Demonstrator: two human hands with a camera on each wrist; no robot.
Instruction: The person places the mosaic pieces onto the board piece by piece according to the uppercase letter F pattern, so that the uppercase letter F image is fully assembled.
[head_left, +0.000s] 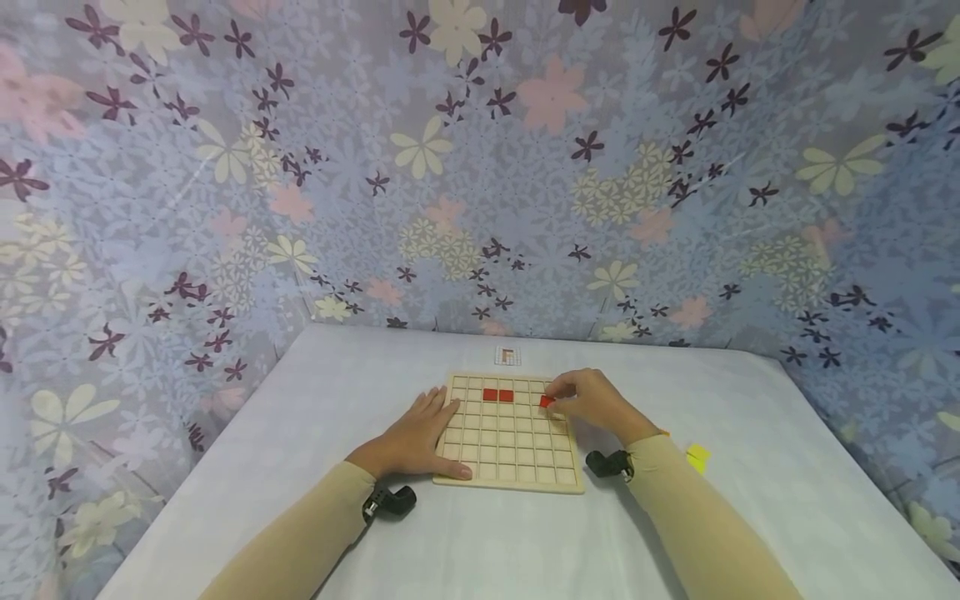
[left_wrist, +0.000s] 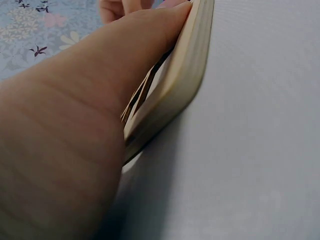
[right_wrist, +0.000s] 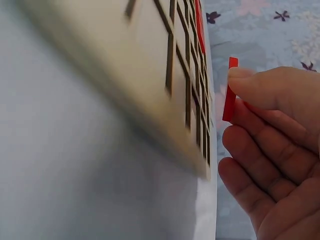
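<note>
A wooden board [head_left: 507,486] with a raised grid of square cells lies on the table. Two red tiles [head_left: 498,395] sit side by side in an upper row of its cells. Over the board's upper right part, my right hand [head_left: 596,404] pinches another red tile [right_wrist: 230,90] between thumb and fingers; in the right wrist view this tile appears apart from the board. My left hand [head_left: 412,437] rests spread along the board's left side, its thumb on the lower left corner. The left wrist view shows that thumb on the board's edge.
A small printed card [head_left: 507,356] with a grid picture lies beyond the board. To the right, yellow pieces [head_left: 698,455] lie on the white-covered table [head_left: 262,467], with a bit of orange partly hidden by the right forearm. A flowered cloth [head_left: 480,167] hangs behind.
</note>
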